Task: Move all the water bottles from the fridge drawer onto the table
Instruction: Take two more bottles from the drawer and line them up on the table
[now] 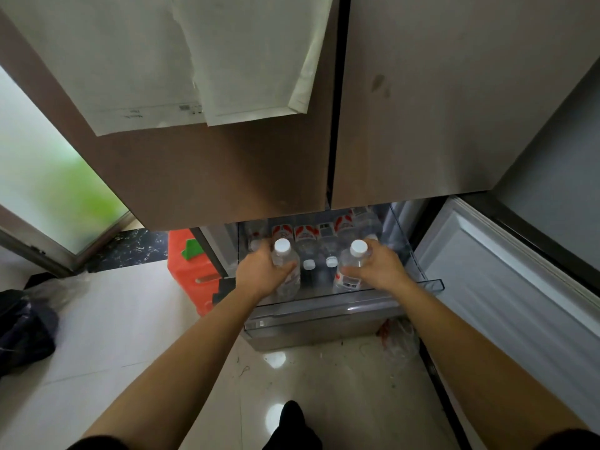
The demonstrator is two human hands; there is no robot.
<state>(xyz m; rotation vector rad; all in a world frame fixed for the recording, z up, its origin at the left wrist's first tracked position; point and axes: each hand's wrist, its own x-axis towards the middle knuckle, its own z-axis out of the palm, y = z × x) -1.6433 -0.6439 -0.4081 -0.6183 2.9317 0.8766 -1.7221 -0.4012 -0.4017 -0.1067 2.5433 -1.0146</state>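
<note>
Head view. The fridge (227, 164) fills the upper field with its top doors closed. Below them the fridge drawer (324, 308) stands pulled out over the floor (130, 319), which I take to be why I can reach the contents from above.

Both forearms extend forward and down, nearly parallel, into the drawer. The left hand (259, 271) grips one water bottle (285, 264) at the drawer's left side. The right hand (381, 266) grips a second bottle (354, 261) at its right side. On each hand the fingers (352, 272) are curled round the bottle's body below the white cap, and both bottles stand upright. I read this as a two-at-once lift, with the grip kept low for control.

Further bottles (319, 254) remain upright between and behind the held pair, so I judge the task to be unfinished. The bench is not in view.
</note>
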